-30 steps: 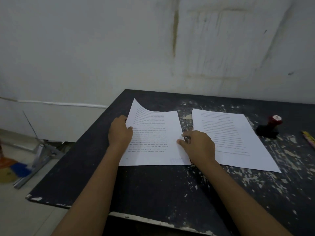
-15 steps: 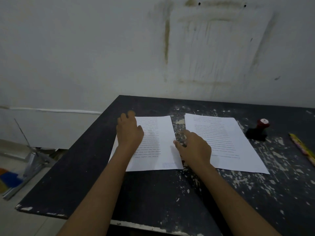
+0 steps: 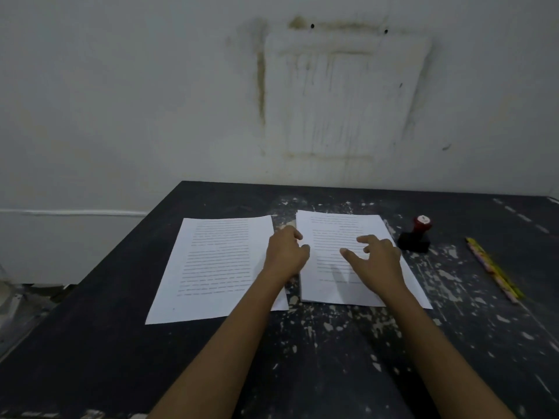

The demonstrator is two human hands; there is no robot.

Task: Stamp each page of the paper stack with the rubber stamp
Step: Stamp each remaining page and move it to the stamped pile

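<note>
1. Stained white wall rises behind a black counter flecked with pale paint.
2. Toward the counter's left edge, a printed sheet now lies flat with no hand on it. A second ago both hands were laying it down and its far corner curled up. I judge it a finished page set aside.
3. The left hand has crossed to the left edge of the paper stack, mid-counter. Its fingers curl at that edge, but I cannot tell whether they pinch the top page.
4. The right hand has come over the stack's top page, fingers spread and loosely bent, holding nothing. Its shadow on the paper suggests it hovers just above.
5. The rubber stamp stands upright just beside the stack's far right corner, touched by neither hand. The next page is probably being readied, and the stamp has yet to be picked up.
6. A pencil lies slantwise near the counter's right edge.
7. On the wall a pale rectangle with brown streaks and two small holes shows where something once hung. A white strip runs along the wall at left. The floor past the left edge is dim and blurred.
</note>
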